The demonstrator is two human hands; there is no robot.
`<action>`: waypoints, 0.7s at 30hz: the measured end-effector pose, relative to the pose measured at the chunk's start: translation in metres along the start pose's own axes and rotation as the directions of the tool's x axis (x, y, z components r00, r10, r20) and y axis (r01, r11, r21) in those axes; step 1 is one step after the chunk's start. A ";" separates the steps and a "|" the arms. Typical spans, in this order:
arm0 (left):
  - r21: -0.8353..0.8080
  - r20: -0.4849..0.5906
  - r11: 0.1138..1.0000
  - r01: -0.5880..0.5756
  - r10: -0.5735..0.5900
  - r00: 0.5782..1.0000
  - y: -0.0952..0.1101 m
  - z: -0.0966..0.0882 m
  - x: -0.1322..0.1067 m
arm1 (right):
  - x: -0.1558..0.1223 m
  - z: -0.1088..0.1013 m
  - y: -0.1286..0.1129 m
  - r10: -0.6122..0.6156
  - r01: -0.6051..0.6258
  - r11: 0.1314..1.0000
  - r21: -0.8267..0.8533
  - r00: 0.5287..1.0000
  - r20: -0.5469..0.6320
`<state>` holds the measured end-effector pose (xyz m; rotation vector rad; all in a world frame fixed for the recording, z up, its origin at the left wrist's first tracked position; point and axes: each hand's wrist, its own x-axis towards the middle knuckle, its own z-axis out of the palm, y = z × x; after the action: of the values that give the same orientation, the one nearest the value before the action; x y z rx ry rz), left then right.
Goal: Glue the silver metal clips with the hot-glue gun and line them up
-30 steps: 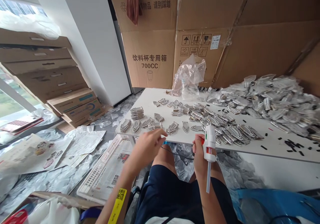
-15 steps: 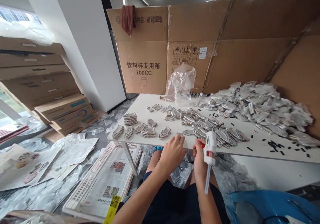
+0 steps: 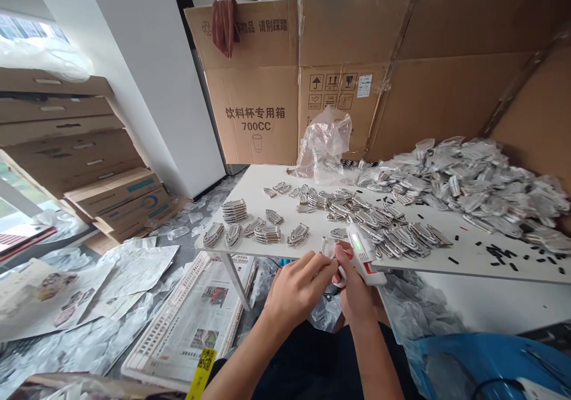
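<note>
White glue gun [image 3: 363,252] sits clenched in right hand [image 3: 357,296]; left hand [image 3: 298,287] pinches a clip [image 3: 328,246].

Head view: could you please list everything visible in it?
glue gun: one, white, in right hand
single clip: one, silvery, pinched in left fingers
clips: many, silvery, stacks and heap on table
black bits: many, black, table's right part
table: one, white, ahead
plastic bag: one, clear, table's back
cardboard boxes: several, brown, behind table
newspaper: one, printed, floor left
left hand: one, at table's front edge
right hand: one, beside it
</note>
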<state>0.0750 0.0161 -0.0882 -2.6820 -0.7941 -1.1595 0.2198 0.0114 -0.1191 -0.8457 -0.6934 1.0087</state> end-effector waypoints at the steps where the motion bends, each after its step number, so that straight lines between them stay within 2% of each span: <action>1: -0.037 -0.007 0.999 -0.008 0.008 1.000 0.001 -0.006 0.003 | -0.001 0.001 -0.001 -0.001 0.001 1.000 0.026 1.000 0.020; 3: -0.160 -0.026 0.987 0.029 -0.034 0.999 0.002 -0.016 0.009 | -0.001 0.000 -0.002 -0.023 0.022 0.999 0.032 0.999 0.031; 5: -0.331 -0.041 0.929 0.164 -0.188 0.981 0.003 -0.022 0.015 | -0.001 -0.001 -0.003 -0.035 0.034 0.999 0.031 0.999 0.034; 6: -0.411 -0.034 0.873 0.261 -0.301 0.953 0.004 -0.024 0.017 | -0.002 -0.002 -0.003 -0.031 0.029 0.999 0.033 0.999 0.042; 7: -0.474 -0.009 0.801 0.366 -0.420 0.907 0.004 -0.024 0.019 | -0.002 -0.002 -0.003 -0.029 0.028 0.999 0.030 0.998 0.056; 9: -0.567 0.115 0.619 0.543 -0.593 0.797 0.003 -0.024 0.020 | -0.004 -0.003 -0.002 -0.041 0.043 0.999 -0.016 0.994 0.105; 11: -0.652 0.303 0.411 0.637 -0.629 0.716 0.001 -0.024 0.021 | -0.006 -0.002 -0.001 -0.056 0.070 0.993 -0.091 0.987 0.149; 13: -0.718 0.437 0.224 0.659 -0.592 0.677 -0.003 -0.028 0.022 | -0.008 -0.002 0.000 -0.068 0.088 0.988 -0.130 0.986 0.152; 15: -0.759 0.460 0.112 0.641 -0.604 0.650 -0.008 -0.036 0.022 | -0.010 -0.001 -0.001 -0.077 0.098 0.985 -0.141 0.986 0.148; 18: -0.810 0.395 0.048 0.585 -0.693 0.604 -0.012 -0.052 0.023 | -0.013 0.001 -0.005 -0.088 0.122 0.971 -0.204 0.981 0.171; 21: -0.859 0.289 0.058 0.509 -0.765 0.575 -0.013 -0.064 0.023 | -0.017 0.003 -0.008 -0.088 0.145 0.947 -0.288 0.976 0.202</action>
<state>0.0398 0.0172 -0.0284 -2.6147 -1.9527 -2.8445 0.2140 -0.0052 -0.1124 -0.9687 -1.0660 0.8939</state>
